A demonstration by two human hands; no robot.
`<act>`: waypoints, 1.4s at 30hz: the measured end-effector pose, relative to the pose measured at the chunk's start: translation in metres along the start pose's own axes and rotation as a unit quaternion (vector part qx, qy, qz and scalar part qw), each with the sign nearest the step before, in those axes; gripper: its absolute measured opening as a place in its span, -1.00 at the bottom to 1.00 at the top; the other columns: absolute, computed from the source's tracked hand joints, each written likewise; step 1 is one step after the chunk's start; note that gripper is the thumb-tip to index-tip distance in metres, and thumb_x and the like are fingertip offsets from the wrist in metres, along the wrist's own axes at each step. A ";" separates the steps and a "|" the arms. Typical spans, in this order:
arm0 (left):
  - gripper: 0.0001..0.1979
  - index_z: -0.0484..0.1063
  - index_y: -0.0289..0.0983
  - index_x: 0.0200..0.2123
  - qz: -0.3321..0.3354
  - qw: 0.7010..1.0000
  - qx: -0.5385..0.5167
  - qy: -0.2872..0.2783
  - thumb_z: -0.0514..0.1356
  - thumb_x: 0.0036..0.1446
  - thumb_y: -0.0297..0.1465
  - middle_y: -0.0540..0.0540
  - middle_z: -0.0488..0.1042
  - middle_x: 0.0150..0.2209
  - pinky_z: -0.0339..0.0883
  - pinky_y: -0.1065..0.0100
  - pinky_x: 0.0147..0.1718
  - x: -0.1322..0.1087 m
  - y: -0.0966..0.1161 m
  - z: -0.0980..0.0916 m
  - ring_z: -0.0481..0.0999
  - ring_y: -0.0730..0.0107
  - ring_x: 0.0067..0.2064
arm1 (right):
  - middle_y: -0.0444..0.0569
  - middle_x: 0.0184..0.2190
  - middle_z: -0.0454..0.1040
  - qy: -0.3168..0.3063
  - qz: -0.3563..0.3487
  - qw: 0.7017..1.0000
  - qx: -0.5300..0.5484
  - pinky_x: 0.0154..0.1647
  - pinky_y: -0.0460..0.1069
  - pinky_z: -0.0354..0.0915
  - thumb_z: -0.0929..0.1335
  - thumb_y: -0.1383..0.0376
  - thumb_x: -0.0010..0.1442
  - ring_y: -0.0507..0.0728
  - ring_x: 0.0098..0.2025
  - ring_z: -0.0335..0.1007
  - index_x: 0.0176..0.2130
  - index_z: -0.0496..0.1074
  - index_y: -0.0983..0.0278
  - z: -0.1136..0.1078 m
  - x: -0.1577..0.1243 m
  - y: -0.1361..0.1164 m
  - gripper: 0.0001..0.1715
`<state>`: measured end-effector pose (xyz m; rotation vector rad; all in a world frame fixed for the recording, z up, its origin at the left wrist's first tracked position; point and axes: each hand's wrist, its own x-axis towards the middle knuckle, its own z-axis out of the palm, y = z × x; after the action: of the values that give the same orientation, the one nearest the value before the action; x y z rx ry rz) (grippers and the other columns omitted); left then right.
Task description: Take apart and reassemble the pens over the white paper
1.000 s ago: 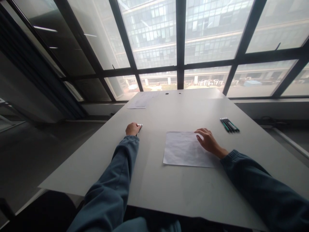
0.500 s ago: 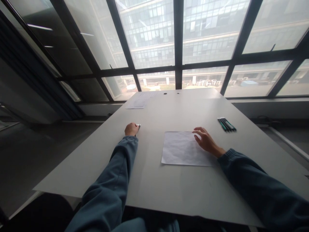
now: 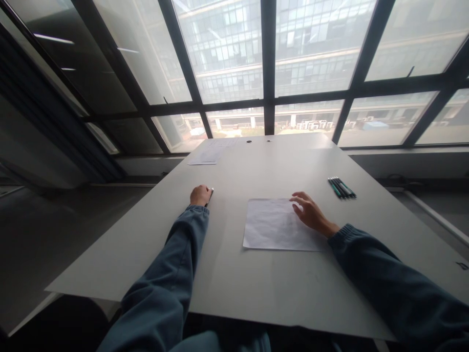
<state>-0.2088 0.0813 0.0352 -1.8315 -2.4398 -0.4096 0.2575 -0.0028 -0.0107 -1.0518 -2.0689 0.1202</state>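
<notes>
My left hand (image 3: 200, 195) rests on the grey table (image 3: 256, 283), its fingers curled around a thin dark pen (image 3: 210, 194) whose tip pokes out to the right. A white sheet of paper (image 3: 274, 227) lies flat in front of me. My right hand (image 3: 309, 212) lies on the sheet's right upper part with its fingers spread and holds nothing. Both arms wear blue sleeves.
Several dark pens (image 3: 340, 187) lie side by side at the right of the table. Another paper sheet (image 3: 207, 156) lies at the far left end. Two small dark holes (image 3: 249, 142) mark the far edge. Large windows (image 3: 264, 63) rise behind the table.
The view has drifted slightly, so everything sits a little further left. Both hands have kept their places on the pen and the paper.
</notes>
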 end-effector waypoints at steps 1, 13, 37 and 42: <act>-0.73 0.62 -0.28 -0.28 0.006 1.000 0.001 0.002 0.18 0.17 -0.24 -0.30 0.62 -0.24 0.38 0.28 -0.21 0.000 0.001 0.000 0.58 0.07 -0.15 | 0.10 0.00 0.39 0.000 -0.001 1.000 0.001 0.01 0.18 0.41 0.28 0.38 0.24 0.23 -0.03 0.41 -0.08 0.49 0.22 0.000 0.000 0.000 -0.72; -0.86 0.60 -0.30 -0.33 0.037 0.996 -0.078 0.022 0.26 0.11 -0.37 -0.26 0.62 -0.27 0.37 0.31 -0.17 0.001 0.010 -0.011 0.57 0.14 -0.19 | 0.09 0.00 0.39 -0.003 0.002 1.000 0.000 -0.03 0.16 0.42 0.28 0.40 0.24 0.21 -0.07 0.42 -0.09 0.49 0.22 0.002 0.000 0.001 -0.72; -0.66 0.48 -0.32 -0.34 0.150 0.717 -0.678 -0.066 0.40 -0.02 -0.17 -0.11 0.58 -0.44 0.49 0.28 -0.34 -0.139 0.175 0.005 0.60 0.31 -0.40 | -0.05 -0.45 0.51 0.164 0.157 0.945 0.234 -0.42 -0.01 0.39 0.38 0.03 0.21 0.09 -0.47 0.42 -0.24 0.51 0.27 -0.005 0.006 -0.021 -0.65; -0.66 0.52 -0.34 -0.33 0.128 0.711 -0.688 -0.063 0.42 -0.04 -0.19 -0.11 0.58 -0.46 0.48 0.30 -0.40 -0.140 0.181 0.020 0.60 0.32 -0.43 | -0.06 -0.49 0.52 0.184 0.190 0.914 0.308 -0.44 -0.01 0.38 0.46 0.06 0.11 0.10 -0.47 0.44 -0.30 0.51 0.28 -0.001 0.008 -0.017 -0.67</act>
<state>0.0063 0.0023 0.0179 -2.4482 -1.7560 -2.6422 0.2449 -0.0079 0.0021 -0.9636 -1.3265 0.6718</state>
